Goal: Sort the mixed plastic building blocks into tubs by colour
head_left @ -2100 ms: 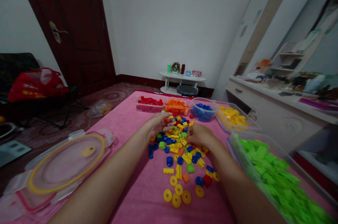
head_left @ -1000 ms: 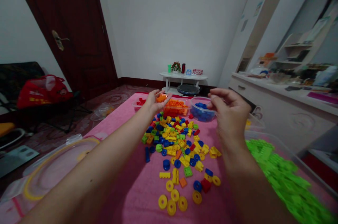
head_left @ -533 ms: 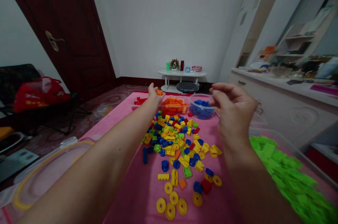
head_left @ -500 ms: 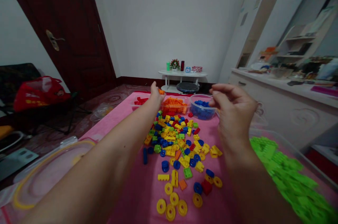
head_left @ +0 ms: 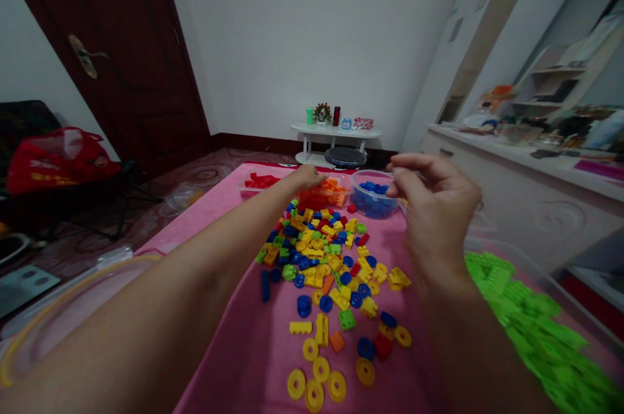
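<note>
My left hand reaches far forward, over the clear box of orange bricks. Its fingers are mostly hidden, so I cannot see what it holds. My right hand is raised at the right, next to the round tub of blue pieces. Thumb and fingers are drawn together in a pinch, and anything between them is too small or hidden to make out. Below and between the hands, a loose pile of mixed toy bricks spreads over the pink cloth. Several yellow rings lie nearest to me.
A box of red bricks stands at the back left. At the right is a large clear bin of green bricks. A clear lid with a yellow rim lies at the left, partly behind my forearm. Beyond is a low white table.
My left hand, with an orange brick showing earlier, has moved right and down over the orange box; that brick is out of sight now. My right hand has barely moved. The view has shifted slightly.
</note>
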The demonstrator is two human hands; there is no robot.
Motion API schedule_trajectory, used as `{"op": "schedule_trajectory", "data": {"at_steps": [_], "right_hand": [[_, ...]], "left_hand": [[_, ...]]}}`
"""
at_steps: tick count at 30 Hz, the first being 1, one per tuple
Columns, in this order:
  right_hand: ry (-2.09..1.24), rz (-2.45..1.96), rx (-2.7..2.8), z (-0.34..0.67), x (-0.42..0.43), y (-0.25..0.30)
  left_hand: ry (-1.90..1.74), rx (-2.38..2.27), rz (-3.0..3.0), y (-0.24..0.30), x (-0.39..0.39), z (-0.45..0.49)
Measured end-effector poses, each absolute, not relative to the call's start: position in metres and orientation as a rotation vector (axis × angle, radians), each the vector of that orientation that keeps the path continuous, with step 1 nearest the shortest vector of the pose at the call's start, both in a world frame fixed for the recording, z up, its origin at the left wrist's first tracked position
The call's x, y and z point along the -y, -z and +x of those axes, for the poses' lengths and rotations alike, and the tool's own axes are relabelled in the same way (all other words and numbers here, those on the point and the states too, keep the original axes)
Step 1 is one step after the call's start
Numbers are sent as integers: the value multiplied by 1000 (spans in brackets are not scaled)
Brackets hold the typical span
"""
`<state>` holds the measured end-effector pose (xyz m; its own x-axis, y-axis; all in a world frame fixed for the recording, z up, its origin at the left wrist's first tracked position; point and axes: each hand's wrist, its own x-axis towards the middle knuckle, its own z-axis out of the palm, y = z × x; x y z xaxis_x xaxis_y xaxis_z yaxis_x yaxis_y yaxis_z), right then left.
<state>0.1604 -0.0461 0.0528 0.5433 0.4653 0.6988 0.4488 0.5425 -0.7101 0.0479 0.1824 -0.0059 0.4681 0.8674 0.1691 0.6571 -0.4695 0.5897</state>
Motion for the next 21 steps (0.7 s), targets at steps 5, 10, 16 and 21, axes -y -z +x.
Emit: {"op": "schedule_trajectory", "data": {"at_steps": [5,10,16,21], "right_hand": [[21,-1074,1089,157,46,-51],[39,-1083,1103,156,47,-51],[26,-1073,1108,156,47,-51],[29,-1070,1123,156,45,-50]], "left_hand": [[-664,-1098,1961,-1,-174,50],[-745,-1051,2223,4,-168,52],[-541,-1180,2548,13,-165,54],[-769,-1281,2530,7,-161,65]]}}
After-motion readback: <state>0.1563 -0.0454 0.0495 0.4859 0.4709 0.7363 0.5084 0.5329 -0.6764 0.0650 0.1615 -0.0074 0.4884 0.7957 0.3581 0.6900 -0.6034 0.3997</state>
